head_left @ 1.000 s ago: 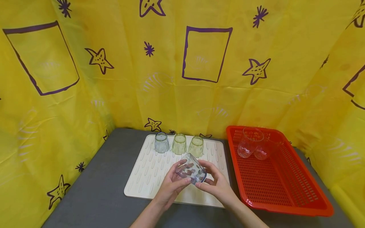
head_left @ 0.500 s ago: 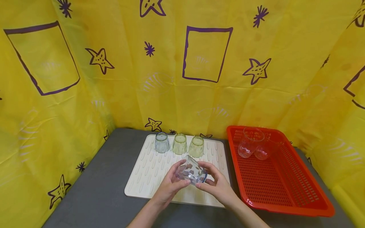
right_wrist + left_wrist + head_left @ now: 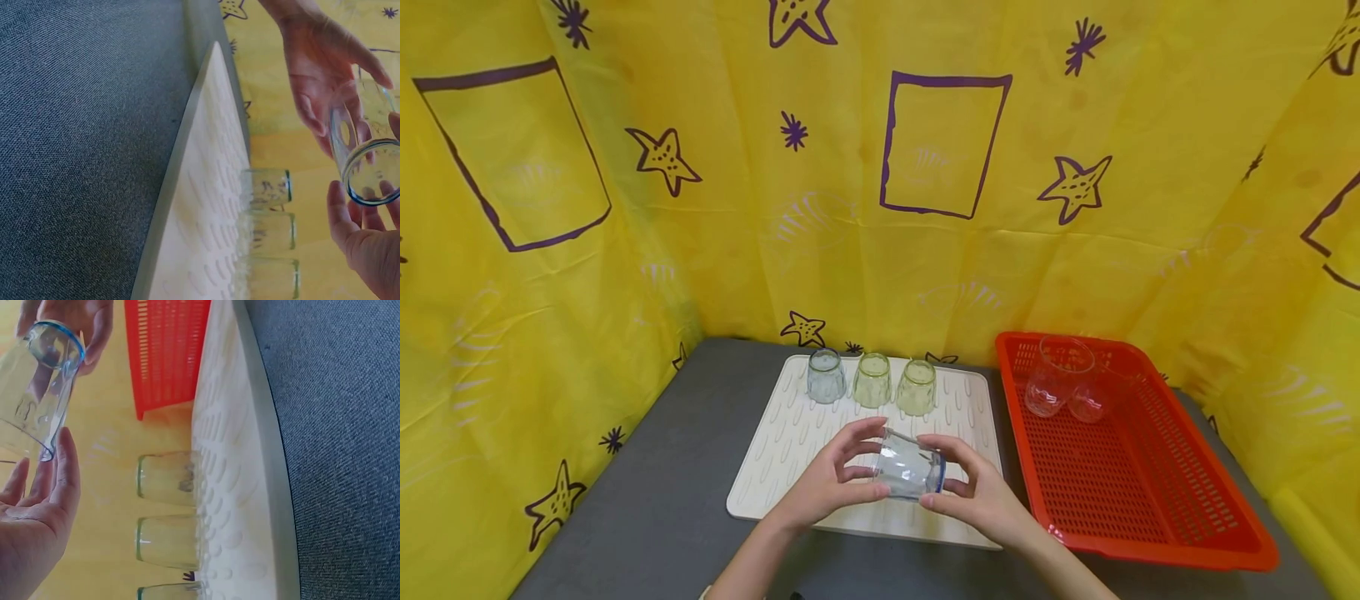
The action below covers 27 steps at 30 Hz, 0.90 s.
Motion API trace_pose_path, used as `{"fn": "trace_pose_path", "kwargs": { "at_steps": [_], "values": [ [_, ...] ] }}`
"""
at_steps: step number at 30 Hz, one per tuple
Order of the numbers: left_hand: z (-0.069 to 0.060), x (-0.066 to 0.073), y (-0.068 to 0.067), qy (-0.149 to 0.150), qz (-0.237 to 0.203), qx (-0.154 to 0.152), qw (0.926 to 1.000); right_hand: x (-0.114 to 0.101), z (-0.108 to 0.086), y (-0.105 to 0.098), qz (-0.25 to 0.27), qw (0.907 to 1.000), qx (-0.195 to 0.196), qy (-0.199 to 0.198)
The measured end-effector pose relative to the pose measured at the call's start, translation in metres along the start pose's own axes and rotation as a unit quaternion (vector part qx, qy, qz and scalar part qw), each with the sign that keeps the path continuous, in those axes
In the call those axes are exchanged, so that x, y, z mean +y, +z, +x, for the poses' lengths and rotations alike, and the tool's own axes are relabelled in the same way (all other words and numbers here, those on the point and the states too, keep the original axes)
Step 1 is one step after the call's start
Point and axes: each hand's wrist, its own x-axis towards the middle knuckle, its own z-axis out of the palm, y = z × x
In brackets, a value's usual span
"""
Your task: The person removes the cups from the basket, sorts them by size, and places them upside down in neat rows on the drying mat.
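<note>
Between my two hands, above the white ridged drying mat (image 3: 775, 458), a clear glass tumbler (image 3: 907, 467) with a blue-tinted base lies on its side. My left hand (image 3: 833, 471) holds it by the open end, with fingers and thumb on opposite sides. The base end, with its blue ring, is gripped by my right hand (image 3: 981, 492). A bluish tumbler (image 3: 826, 379) and two green-tinted tumblers (image 3: 872, 383) (image 3: 917, 390) stand upside down in a row along the mat's back edge. In the left wrist view the blue ring of the held tumbler (image 3: 53, 394) faces the right hand.
To the right of the mat sits a red perforated plastic basket (image 3: 1037, 500). Two clear glasses (image 3: 1049, 390) (image 3: 1086, 402) are at its back left. Grey cloth (image 3: 655, 467) covers the table, and a yellow patterned curtain (image 3: 737, 250) hangs behind and at both sides.
The held tumbler has turned from a tilted pose to nearly level, its open end now facing left. My left hand has shifted slightly left. The glasses on the mat have not moved.
</note>
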Motion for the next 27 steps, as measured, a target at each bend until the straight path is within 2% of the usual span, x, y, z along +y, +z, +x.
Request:
{"fn": "trace_pose_path", "kwargs": {
  "at_steps": [7,13,16,19,23,27],
  "values": [
    [-0.001,-0.003,0.001,0.012,-0.004,0.003,0.9999,0.003,-0.001,0.001,0.007,1.0,0.002,-0.003],
    [-0.001,-0.005,0.005,0.017,-0.012,0.033,0.9992,0.004,0.0,0.004,0.023,0.9993,0.031,0.006],
    [-0.001,-0.006,0.008,0.016,-0.02,0.051,0.9984,0.004,0.0,0.007,0.051,0.9973,0.05,0.017],
    [-0.001,-0.006,0.012,0.014,-0.032,0.068,0.997,0.004,0.0,0.011,0.113,0.991,0.059,0.041],
    [-0.001,-0.007,0.015,0.007,-0.054,0.089,0.9945,0.004,0.0,0.016,0.187,0.9765,0.061,0.088],
    [-0.001,-0.007,0.017,-0.001,-0.073,0.098,0.9926,0.005,0.001,0.021,0.221,0.9671,0.061,0.111]
  ]
}}
